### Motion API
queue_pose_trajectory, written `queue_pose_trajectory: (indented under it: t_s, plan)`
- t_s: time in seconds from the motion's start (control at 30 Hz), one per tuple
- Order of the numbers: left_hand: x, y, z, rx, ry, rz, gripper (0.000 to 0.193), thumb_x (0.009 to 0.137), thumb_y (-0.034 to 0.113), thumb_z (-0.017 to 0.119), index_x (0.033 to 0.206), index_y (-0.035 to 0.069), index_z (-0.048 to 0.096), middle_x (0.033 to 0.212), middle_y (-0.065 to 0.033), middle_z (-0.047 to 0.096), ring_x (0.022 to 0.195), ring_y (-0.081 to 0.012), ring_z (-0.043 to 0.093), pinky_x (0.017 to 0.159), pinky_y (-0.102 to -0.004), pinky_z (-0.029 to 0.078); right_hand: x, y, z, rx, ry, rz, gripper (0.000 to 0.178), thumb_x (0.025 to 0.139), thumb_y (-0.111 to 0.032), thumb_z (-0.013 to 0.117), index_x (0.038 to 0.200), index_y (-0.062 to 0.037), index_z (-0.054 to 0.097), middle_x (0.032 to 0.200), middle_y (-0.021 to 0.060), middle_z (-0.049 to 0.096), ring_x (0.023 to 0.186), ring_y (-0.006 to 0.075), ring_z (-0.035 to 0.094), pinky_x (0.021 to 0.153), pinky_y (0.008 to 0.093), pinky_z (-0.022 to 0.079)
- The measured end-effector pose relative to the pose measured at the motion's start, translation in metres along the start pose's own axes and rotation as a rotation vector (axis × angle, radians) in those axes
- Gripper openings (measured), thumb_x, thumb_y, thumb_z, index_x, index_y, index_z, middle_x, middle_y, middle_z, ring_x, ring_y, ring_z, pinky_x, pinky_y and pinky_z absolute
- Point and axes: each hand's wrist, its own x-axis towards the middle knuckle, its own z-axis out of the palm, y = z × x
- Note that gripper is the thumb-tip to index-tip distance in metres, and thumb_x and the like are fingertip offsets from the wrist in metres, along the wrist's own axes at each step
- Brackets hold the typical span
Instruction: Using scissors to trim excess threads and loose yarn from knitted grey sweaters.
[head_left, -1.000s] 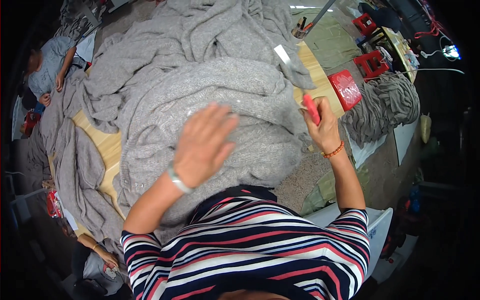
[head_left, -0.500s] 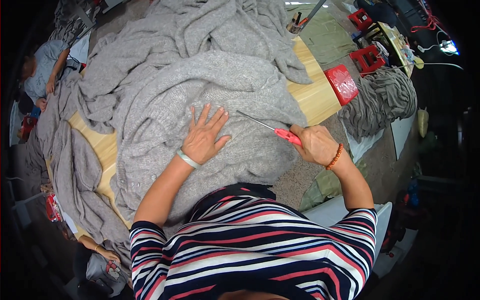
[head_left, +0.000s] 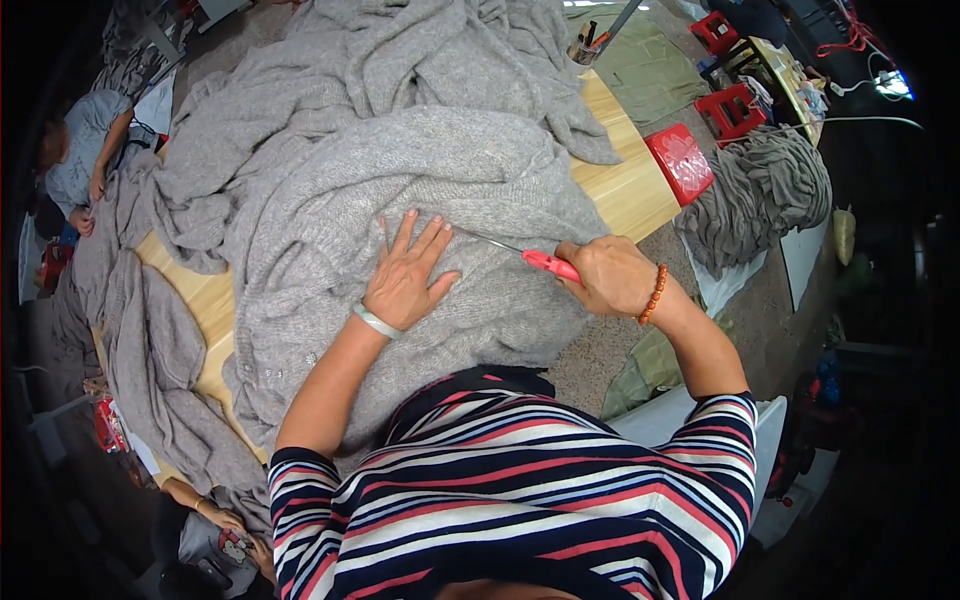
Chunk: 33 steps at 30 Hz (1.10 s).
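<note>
A grey knitted garment (head_left: 470,290) lies spread and rumpled before me. My left hand (head_left: 405,278) rests flat on it, fingers stretched and spread, pressing the knit. In my right hand (head_left: 615,275), fingers wrapped round, is a thin-shafted hand tool with a pinkish-red handle (head_left: 548,264); its exact kind is unclear. The slim metal shaft points left across the knit, its tip close to my left fingertips. Whether the tip is caught in the yarn cannot be made out.
More grey knitwear (head_left: 420,50) is heaped across the wooden table (head_left: 630,185). Beyond its right edge are a red stool (head_left: 680,163) and a grey knit pile (head_left: 770,200). A cup of tools (head_left: 582,50) stands at the far corner. Two people (head_left: 85,145) work along the left.
My right hand has moved slightly left and up with the tool, bringing the tip to my left fingertips. My left hand stays in place. At lower left, a co-worker's hands have shifted.
</note>
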Motion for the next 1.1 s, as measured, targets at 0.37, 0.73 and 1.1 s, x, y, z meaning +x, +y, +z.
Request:
queue_pose_trajectory:
  t_s: [0.37, 0.73, 1.1]
  plan:
    - [-0.021, -0.035, -0.051, -0.269, 0.54, -0.368, 0.044, 0.084, 0.008, 0.071, 0.127, 0.003, 0.061, 0.125, -0.0141, 0.061, 0.105, -0.0327, 0.062, 0.09, -0.0419, 0.049, 0.003, -0.003, 0.018, 0.06, 0.127, -0.069, 0.021, 0.088, -0.018, 0.064, 0.105, -0.0061, 0.06, 0.072, 0.0203, 0.067, 0.072, 0.0406, 0.068, 0.063, 0.0504, 0.052]
    - [-0.033, -0.086, -0.012, -0.203, 0.428, -0.455, 0.023, 0.081, 0.008, 0.076, 0.102, 0.001, 0.069, 0.085, -0.0098, 0.066, 0.072, -0.0185, 0.063, 0.067, -0.0304, 0.051, 0.039, -0.04, 0.002, -0.023, 0.009, -0.201, 0.015, 0.087, -0.015, 0.061, 0.096, -0.0039, 0.059, 0.066, 0.0207, 0.064, 0.065, 0.0404, 0.067, 0.058, 0.0514, 0.051]
    - [-0.055, -0.096, -0.018, -1.167, 0.442, -0.751, 0.011, 0.089, 0.009, 0.075, 0.094, 0.0, 0.071, 0.074, 0.0061, 0.061, 0.06, -0.0021, 0.047, 0.057, -0.0173, 0.038, 0.056, -0.063, 0.009, 0.043, 0.009, -0.275, 0.018, 0.088, -0.018, 0.063, 0.101, -0.0049, 0.06, 0.065, 0.02, 0.063, 0.064, 0.0403, 0.066, 0.058, 0.0501, 0.051]
